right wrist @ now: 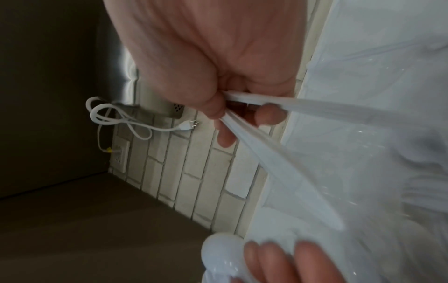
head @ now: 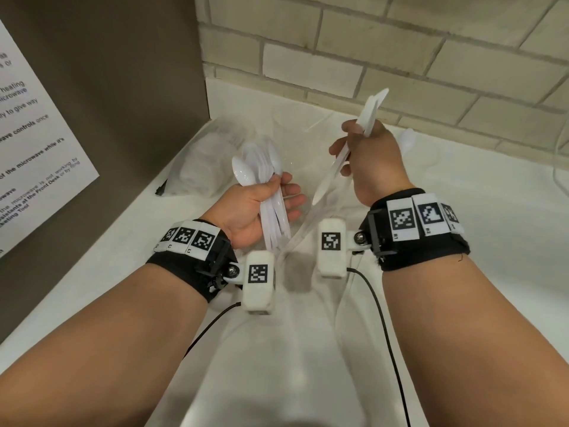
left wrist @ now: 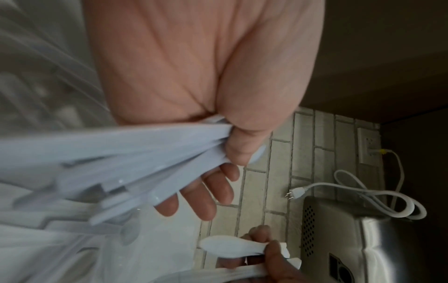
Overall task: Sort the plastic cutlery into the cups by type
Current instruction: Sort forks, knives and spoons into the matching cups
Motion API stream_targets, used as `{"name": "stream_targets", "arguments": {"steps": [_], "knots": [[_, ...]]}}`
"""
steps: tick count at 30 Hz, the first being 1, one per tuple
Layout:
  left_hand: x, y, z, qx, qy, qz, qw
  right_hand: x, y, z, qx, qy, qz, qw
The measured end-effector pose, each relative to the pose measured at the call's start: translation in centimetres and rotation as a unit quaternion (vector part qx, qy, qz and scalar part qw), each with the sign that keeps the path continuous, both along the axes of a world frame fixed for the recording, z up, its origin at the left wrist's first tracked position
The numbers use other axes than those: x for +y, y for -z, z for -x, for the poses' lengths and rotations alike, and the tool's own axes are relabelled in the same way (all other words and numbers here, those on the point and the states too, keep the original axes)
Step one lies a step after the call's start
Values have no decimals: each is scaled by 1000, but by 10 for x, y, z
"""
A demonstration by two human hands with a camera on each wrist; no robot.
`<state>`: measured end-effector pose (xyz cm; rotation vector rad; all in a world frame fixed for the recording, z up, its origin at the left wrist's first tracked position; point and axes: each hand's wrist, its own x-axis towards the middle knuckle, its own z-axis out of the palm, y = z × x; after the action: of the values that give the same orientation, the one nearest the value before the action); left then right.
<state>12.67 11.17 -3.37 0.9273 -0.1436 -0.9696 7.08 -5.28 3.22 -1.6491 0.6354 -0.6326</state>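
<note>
My left hand grips a bundle of white plastic spoons by the handles, bowls pointing up and away. In the left wrist view the spoon handles fan out from under my thumb. My right hand holds a few white plastic knives in a fist, with blades sticking out below and handle ends above. The right wrist view shows the knives splayed from my fingers. Both hands hover over the white counter. One more spoon stands at the right near the wall. Clear cups are hard to make out.
A clear plastic bag with more white cutlery lies at the back left. A brown panel with a paper notice bounds the left, a brick wall the back. A steel appliance and a loose white power cord sit nearby.
</note>
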Motion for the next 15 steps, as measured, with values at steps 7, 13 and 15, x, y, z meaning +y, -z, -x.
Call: {"name": "stream_targets", "arguments": {"steps": [7, 13, 15], "knots": [[11, -2, -11, -14, -60, -63, 996, -4, -27, -39, -141, 9, -26, 990], [20, -6, -22, -21, -44, -58, 997, -2, -29, -100, -203, 28, 39, 978], [21, -7, -27, -30, -39, -61, 997, -4, -19, -116, -184, 31, 24, 982]]}}
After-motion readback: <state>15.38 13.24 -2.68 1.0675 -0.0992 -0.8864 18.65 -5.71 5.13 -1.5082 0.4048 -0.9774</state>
